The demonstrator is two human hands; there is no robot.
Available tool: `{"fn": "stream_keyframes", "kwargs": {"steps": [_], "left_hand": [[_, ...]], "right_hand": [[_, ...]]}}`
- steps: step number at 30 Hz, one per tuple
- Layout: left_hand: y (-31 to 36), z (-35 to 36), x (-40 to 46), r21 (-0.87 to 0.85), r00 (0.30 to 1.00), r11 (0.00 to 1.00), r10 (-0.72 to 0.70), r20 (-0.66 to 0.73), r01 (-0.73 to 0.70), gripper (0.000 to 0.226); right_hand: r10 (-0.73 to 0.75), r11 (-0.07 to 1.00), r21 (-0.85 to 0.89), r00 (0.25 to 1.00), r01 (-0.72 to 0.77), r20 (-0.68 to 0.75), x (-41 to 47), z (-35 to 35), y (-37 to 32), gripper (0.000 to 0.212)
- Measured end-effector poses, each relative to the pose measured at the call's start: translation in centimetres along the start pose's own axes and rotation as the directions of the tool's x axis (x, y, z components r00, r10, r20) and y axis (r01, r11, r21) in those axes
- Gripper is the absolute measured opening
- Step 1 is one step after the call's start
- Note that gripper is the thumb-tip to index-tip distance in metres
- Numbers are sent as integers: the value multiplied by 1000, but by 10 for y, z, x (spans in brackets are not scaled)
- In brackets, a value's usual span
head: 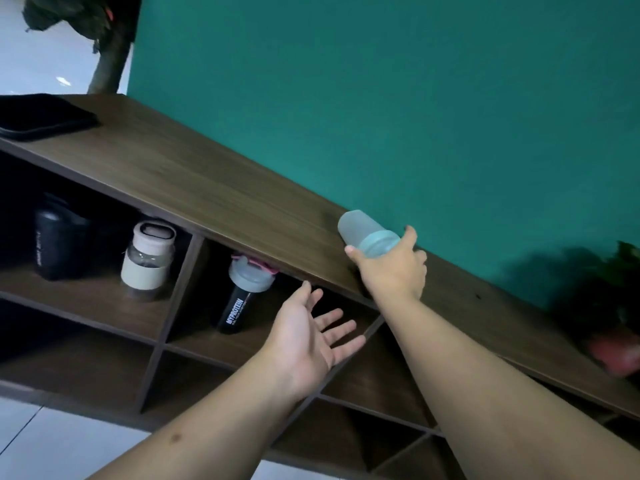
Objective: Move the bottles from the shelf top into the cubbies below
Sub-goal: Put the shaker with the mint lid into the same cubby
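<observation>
Plant [613, 306] blurred (pot [611, 355] maybe), cut off.

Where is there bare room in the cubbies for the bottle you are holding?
The cubby holding the black shaker has bare floor to its right, by the left hand. The lower cubbies look empty. The left cubby, with the dark bottle and glass bottle, is fuller.

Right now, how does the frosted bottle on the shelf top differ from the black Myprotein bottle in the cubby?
The frosted bottle is pale and translucent; the Myprotein bottle is black with white lettering. The frosted bottle is held in the right hand on the shelf top; the Myprotein bottle stands untouched. Both have grey-blue lids.
</observation>
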State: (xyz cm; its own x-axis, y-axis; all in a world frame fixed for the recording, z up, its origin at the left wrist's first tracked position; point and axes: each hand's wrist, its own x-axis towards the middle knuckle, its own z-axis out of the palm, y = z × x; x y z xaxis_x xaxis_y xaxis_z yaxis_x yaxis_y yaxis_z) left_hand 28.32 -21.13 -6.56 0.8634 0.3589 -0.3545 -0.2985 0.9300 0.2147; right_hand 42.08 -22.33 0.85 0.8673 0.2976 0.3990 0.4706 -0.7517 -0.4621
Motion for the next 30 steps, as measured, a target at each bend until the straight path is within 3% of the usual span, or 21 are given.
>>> {"fn": "stream_keyframes", "kwargs": {"steps": [5,12,18,23,26,30], "left_hand": [[8,-28,8,27,996,1000,10,-91,-7,58],[26,-42,-5,57,991,997,53,-119,-47,58],[40,-33,-34,112,992,990,96,-76,-87,58],[43,-37,-57,143,992,985,111,-64,-101,56],[37,-47,-70,125,999,991,45,-15,-43,46],[26,-70,-70,254,984,965,-24,-178,69,48]], "right_hand": [[-27,999,-38,999,25,-45,7,23,-8,87],[-183,978,98,983,183,-11,-5,18,-10,82],[-390,884,268,921,382,-24,-62,-59,-5,88],[-461,842,363,882,399,98,-124,-108,11,93],[-442,866,359,870,349,220,-159,-105,25,91],[-390,899,347,847,267,361,-181,-77,42,105]]}}
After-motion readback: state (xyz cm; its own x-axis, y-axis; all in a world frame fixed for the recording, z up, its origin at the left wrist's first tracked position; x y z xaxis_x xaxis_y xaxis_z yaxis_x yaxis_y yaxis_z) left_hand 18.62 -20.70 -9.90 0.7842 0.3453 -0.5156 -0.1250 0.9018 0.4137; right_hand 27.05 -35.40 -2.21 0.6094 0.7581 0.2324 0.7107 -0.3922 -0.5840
